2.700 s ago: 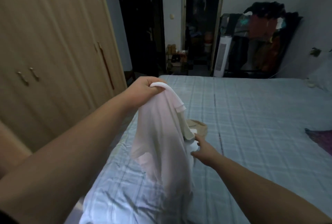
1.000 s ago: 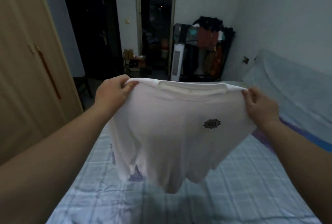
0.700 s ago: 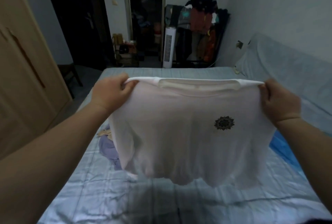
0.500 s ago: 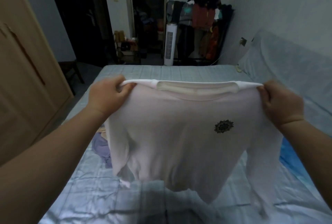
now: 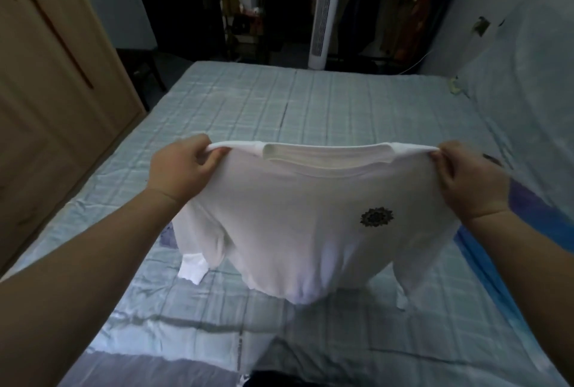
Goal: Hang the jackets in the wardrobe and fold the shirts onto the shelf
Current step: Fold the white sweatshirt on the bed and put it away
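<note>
Two bare forearms are seen coming in from the lower corners of the view, and no sleeve is shown on either of them as far as the frame's edge. Nothing is worn at the wrists: no watch, band or bracelet is seen. The left hand (image 5: pixel 183 166) is uncovered, with no glove and no ring to be made out on the knuckles that show. The right hand (image 5: pixel 469 181) is bare as well, and its short, unpainted nails are just caught at the fingertips (image 5: pixel 435 155). A soft crease is marked across each wrist. The rest of the body is kept out of view.
</note>
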{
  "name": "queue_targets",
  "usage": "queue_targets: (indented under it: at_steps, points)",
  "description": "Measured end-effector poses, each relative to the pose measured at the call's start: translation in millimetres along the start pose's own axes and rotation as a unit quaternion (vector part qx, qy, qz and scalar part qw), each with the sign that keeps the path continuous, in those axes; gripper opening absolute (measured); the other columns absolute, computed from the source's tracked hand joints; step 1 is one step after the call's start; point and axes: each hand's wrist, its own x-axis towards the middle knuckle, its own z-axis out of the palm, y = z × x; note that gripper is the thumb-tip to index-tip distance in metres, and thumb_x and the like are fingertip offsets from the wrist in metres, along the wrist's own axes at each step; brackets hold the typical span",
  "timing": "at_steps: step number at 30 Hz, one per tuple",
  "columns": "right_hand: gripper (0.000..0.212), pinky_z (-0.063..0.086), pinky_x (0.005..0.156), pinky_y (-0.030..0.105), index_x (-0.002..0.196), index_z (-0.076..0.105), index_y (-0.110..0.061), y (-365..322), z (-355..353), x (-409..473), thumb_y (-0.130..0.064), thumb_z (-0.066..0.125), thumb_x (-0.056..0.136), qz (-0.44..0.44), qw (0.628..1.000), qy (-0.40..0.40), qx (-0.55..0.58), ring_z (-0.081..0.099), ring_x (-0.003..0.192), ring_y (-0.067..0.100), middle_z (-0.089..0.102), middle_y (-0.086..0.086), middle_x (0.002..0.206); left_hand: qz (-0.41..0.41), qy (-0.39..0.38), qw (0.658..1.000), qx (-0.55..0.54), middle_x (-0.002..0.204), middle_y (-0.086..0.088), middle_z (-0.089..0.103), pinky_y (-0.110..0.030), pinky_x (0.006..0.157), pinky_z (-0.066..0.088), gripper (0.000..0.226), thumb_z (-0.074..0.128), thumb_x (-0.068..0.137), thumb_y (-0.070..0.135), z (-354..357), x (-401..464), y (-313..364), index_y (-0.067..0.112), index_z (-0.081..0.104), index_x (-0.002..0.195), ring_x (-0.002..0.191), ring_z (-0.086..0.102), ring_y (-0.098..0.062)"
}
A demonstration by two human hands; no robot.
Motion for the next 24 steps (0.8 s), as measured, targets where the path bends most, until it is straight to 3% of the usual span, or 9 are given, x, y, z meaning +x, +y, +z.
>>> queue_targets:
  at_steps: [5,11,19,21,24]
  points:
    - [0.047,0.035,0.059,0.036,0.087,0.046,-0.017,13,68,37,-0.059,0.024,0.095,0.049,0.998,-0.042,-0.009,0.064,0.077,0.041,0.063,0.017,0.084,-0.01,-0.03,0.999,-0.004,0.073,-0.006,0.055,-0.035,0.06,0.031,0.046,0.04,0.09,0.058,72,59,0,0.015,0.046,0.076,0.079,0.059,-0.035]
    - [0.043,0.04,0.065,0.039,0.09,0.045,-0.019,18,158,82,-0.057,0.028,0.098,0.099,0.99,-0.096,-0.03,0.064,0.086,0.04,0.063,0.017,0.092,-0.009,-0.096,0.995,-0.026,0.066,0.003,0.042,-0.036,0.06,0.032,0.042,0.043,0.096,0.055,174,140,-23,0.018,0.042,0.075,0.075,0.056,-0.034]
    - [0.038,0.042,0.067,0.039,0.088,0.041,-0.02,31,292,121,-0.053,0.029,0.1,0.127,0.976,-0.176,-0.016,0.062,0.081,0.037,0.062,0.012,0.087,-0.06,-0.148,0.985,-0.067,0.076,-0.006,0.053,-0.036,0.065,0.026,0.041,0.044,0.098,0.052,313,186,-43,0.015,0.05,0.08,0.076,0.053,-0.03]
    - [0.037,0.045,0.068,0.041,0.088,0.041,-0.02,33,325,128,-0.052,0.029,0.101,0.126,0.975,-0.183,-0.021,0.062,0.082,0.037,0.062,0.013,0.089,-0.077,-0.152,0.983,-0.075,0.075,-0.007,0.052,-0.036,0.065,0.029,0.039,0.046,0.098,0.049,350,191,-54,0.015,0.049,0.079,0.078,0.055,-0.033]
    - [0.034,0.038,0.065,0.039,0.089,0.04,-0.018,35,383,139,-0.048,0.03,0.102,0.132,0.971,-0.196,-0.022,0.061,0.082,0.038,0.061,0.014,0.089,-0.103,-0.168,0.977,-0.075,0.079,-0.01,0.055,-0.04,0.069,0.04,0.034,0.048,0.097,0.048,399,199,-69,0.017,0.05,0.082,0.085,0.058,-0.036]
